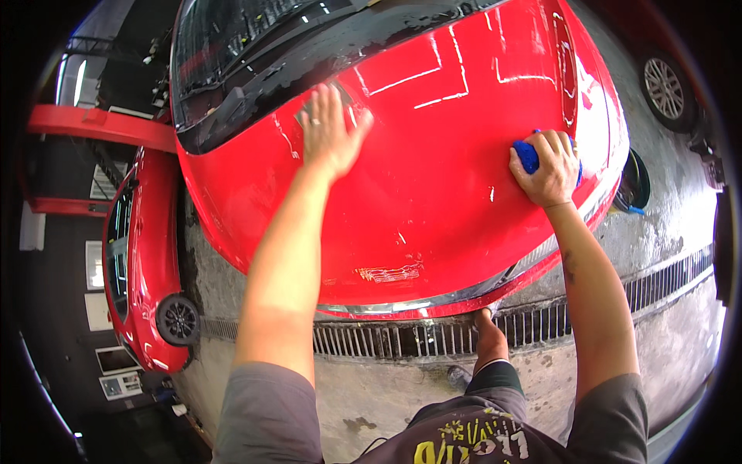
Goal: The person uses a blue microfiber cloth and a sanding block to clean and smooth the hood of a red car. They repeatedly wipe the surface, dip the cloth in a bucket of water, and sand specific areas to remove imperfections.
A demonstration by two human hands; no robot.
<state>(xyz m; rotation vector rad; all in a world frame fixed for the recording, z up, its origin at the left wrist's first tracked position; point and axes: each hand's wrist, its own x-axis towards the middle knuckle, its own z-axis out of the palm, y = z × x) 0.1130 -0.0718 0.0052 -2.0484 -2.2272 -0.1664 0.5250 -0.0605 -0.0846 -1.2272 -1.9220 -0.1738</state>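
Note:
A wet red car hood [386, 185] spreads out in front of me, below a dark windshield [247, 58]. My left hand [331, 131] lies flat at the hood's upper left, fingers stretched and thumb out to the side. From under its fingers show the edges of a thin greyish sheet [345, 94], whose kind I cannot make out. On the right side of the hood, my right hand [547, 172] is closed around a bright blue sponge [527, 157], mostly hidden by the palm and fingers. White streaks of liquid mark the paint around both hands.
Another red car [143, 255] stands at left beneath a red lift arm [100, 127]. A dark bucket [634, 182] sits by the hood's right side. A car wheel [666, 91] shows farther right. A metal drain grate [402, 340] crosses the wet concrete floor near my feet.

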